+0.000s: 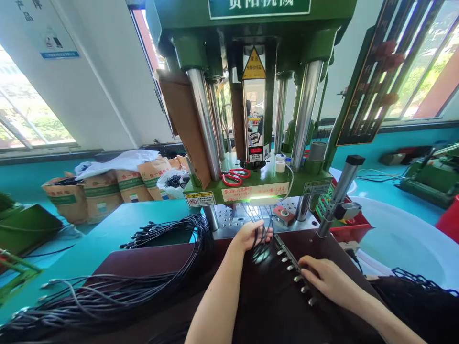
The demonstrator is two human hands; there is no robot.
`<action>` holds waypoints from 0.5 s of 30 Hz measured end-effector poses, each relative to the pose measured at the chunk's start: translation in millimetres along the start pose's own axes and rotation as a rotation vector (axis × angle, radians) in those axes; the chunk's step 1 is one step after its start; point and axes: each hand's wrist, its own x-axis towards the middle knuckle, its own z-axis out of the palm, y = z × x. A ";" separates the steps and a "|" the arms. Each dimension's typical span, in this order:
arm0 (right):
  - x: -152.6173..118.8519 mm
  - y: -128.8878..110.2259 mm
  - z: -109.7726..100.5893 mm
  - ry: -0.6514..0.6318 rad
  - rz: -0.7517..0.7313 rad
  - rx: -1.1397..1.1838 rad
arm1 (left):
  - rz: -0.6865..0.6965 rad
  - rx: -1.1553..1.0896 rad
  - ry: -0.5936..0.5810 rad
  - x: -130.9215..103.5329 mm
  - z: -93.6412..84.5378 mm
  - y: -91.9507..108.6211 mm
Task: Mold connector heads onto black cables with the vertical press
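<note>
The left hand [251,235] curls, the right hand [319,273] bends palm down.

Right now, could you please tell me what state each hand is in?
Left hand: partly open, palm up, black cables across its fingers.
Right hand: touching the metal bar; how far it is closed cannot be told.

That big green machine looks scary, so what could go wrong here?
The left hand is close to the green press; fingers might get pinched if it closed. The black cables in that hand could snag on the metal bar beside them. The red-handled scissors lie near a ledge's front edge and might get knocked off.
</note>
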 end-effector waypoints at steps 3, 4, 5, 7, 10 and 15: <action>33.9 -6.0 -7.8 0.092 -0.067 0.104 | -0.042 -0.064 -0.052 2.9 -2.7 1.2; 48.8 -5.8 -8.6 0.152 -0.085 0.113 | -0.038 -0.081 -0.052 3.1 -3.0 0.8; 65.2 -4.6 -8.6 0.221 -0.096 0.105 | -0.031 -0.099 -0.049 3.1 -3.1 0.2; 101.2 -1.0 -7.3 0.355 -0.095 0.060 | -0.020 -0.137 -0.041 3.0 -2.4 -1.4; 155.5 -1.2 -6.0 0.465 -0.052 0.009 | -0.015 -0.178 -0.025 3.9 -1.4 -4.1; 213.0 -25.5 -11.4 0.456 -0.095 -0.050 | 0.000 -0.182 -0.011 7.9 -1.9 -7.1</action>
